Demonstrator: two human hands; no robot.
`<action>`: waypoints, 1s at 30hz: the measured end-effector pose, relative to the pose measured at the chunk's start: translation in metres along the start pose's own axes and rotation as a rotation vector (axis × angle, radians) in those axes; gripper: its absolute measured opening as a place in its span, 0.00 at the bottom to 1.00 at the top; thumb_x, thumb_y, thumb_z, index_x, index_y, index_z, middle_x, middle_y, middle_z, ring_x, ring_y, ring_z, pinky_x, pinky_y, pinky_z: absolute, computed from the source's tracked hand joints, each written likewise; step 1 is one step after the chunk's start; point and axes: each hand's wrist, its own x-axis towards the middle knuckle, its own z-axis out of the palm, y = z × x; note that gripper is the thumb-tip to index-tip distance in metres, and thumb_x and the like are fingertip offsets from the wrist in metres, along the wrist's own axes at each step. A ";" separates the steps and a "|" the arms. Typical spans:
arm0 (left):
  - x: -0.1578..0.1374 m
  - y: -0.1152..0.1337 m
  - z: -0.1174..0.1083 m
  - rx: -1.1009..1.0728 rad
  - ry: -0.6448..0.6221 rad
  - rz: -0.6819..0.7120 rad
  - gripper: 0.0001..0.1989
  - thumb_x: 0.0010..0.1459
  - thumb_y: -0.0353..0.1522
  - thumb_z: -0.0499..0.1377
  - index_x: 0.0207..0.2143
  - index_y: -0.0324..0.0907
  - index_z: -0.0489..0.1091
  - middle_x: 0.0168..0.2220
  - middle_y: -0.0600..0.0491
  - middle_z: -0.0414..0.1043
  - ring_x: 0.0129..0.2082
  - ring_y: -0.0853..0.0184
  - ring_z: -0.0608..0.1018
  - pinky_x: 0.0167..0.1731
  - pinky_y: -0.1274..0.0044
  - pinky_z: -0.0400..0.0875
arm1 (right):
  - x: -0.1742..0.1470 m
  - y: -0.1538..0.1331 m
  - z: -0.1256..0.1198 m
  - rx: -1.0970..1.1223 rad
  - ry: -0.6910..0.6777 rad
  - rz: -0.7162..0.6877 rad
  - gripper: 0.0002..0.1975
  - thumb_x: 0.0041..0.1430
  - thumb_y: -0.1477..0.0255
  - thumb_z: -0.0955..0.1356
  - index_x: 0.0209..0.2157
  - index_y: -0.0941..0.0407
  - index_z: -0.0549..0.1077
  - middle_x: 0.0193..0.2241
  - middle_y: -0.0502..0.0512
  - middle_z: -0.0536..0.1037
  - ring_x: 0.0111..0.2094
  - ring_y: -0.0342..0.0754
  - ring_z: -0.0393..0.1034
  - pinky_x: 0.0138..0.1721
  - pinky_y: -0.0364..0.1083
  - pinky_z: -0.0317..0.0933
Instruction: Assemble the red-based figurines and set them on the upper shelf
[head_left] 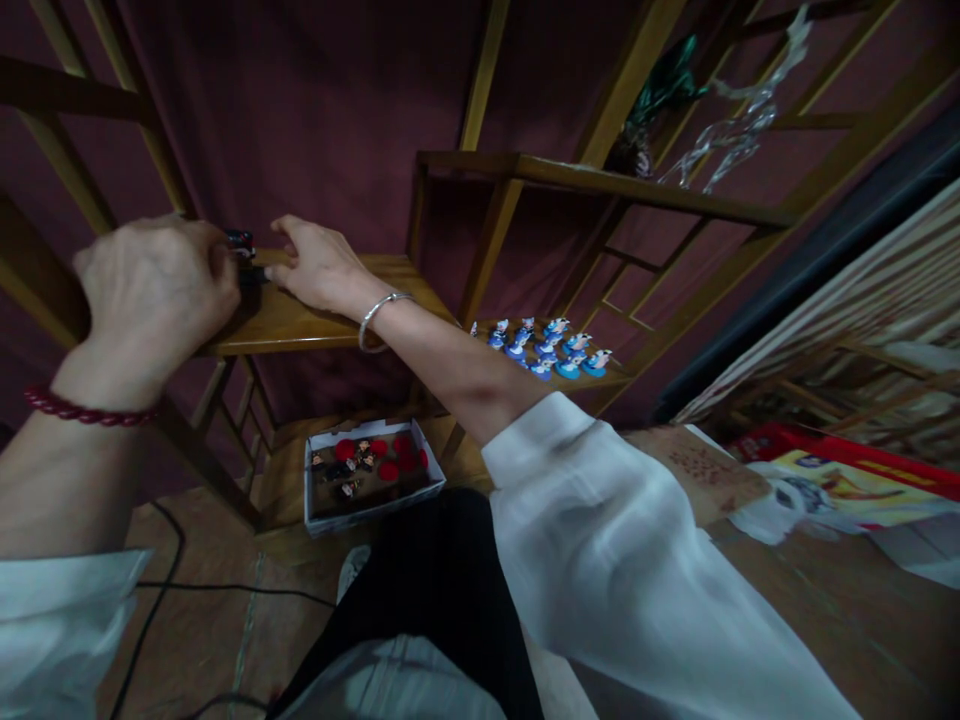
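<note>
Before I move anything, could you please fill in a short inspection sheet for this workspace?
Surface: wooden shelf, partly hidden by the hands.
Job's things: small dark figurine at the left hand's fingertips.
Clutter: open box below, holding figures and red discs; blue-and-white figurines stand on a neighbouring shelf.
Hands: left's grip unclear; right hand nearby, fingers apart.
Cables: dark cable on the floor.
Surroundings: maroon wall; clear ornament upper right; red-and-yellow printed package at right.
</note>
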 end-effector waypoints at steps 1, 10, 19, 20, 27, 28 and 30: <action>-0.002 0.001 0.001 -0.019 0.030 0.037 0.25 0.60 0.38 0.40 0.46 0.31 0.68 0.47 0.39 0.69 0.50 0.44 0.69 0.44 0.55 0.63 | -0.003 0.000 0.000 0.014 0.007 -0.005 0.24 0.56 0.71 0.66 0.53 0.66 0.62 0.48 0.61 0.73 0.48 0.46 0.68 0.49 0.43 0.60; -0.018 0.016 0.008 -0.190 0.148 0.144 0.20 0.58 0.35 0.47 0.47 0.36 0.70 0.46 0.42 0.72 0.48 0.50 0.72 0.44 0.60 0.66 | -0.027 -0.002 -0.003 0.121 0.057 -0.043 0.16 0.56 0.75 0.64 0.47 0.61 0.67 0.43 0.53 0.76 0.44 0.42 0.70 0.47 0.41 0.62; -0.044 0.026 0.015 -0.423 0.336 0.299 0.16 0.58 0.31 0.49 0.42 0.34 0.73 0.38 0.44 0.75 0.39 0.61 0.76 0.41 0.71 0.69 | -0.062 -0.004 -0.007 0.136 0.139 -0.088 0.12 0.55 0.77 0.61 0.38 0.50 0.72 0.40 0.44 0.77 0.44 0.39 0.70 0.46 0.37 0.61; -0.046 0.027 0.016 -0.452 0.362 0.318 0.15 0.58 0.30 0.49 0.41 0.34 0.73 0.37 0.44 0.75 0.39 0.62 0.76 0.41 0.72 0.69 | -0.066 -0.005 -0.008 0.120 0.154 -0.096 0.13 0.55 0.78 0.61 0.38 0.50 0.72 0.40 0.44 0.77 0.44 0.39 0.70 0.47 0.36 0.61; -0.061 0.032 0.025 -0.587 0.547 0.371 0.11 0.54 0.26 0.53 0.36 0.34 0.73 0.35 0.45 0.76 0.36 0.63 0.76 0.40 0.72 0.69 | -0.091 -0.010 -0.009 0.167 0.225 -0.170 0.12 0.57 0.76 0.61 0.40 0.51 0.72 0.42 0.46 0.75 0.46 0.39 0.68 0.51 0.36 0.59; -0.063 0.032 0.027 -0.598 0.580 0.380 0.10 0.53 0.26 0.54 0.36 0.34 0.73 0.34 0.45 0.76 0.36 0.63 0.76 0.39 0.71 0.70 | -0.094 -0.010 -0.008 0.181 0.221 -0.163 0.13 0.57 0.76 0.61 0.38 0.48 0.72 0.43 0.44 0.75 0.47 0.38 0.67 0.51 0.36 0.59; -0.069 0.033 0.031 -0.619 0.633 0.400 0.10 0.51 0.25 0.54 0.36 0.36 0.72 0.33 0.46 0.75 0.35 0.64 0.76 0.38 0.71 0.70 | -0.102 -0.012 -0.009 0.197 0.203 -0.141 0.14 0.56 0.77 0.62 0.36 0.43 0.72 0.44 0.41 0.75 0.49 0.38 0.66 0.51 0.36 0.58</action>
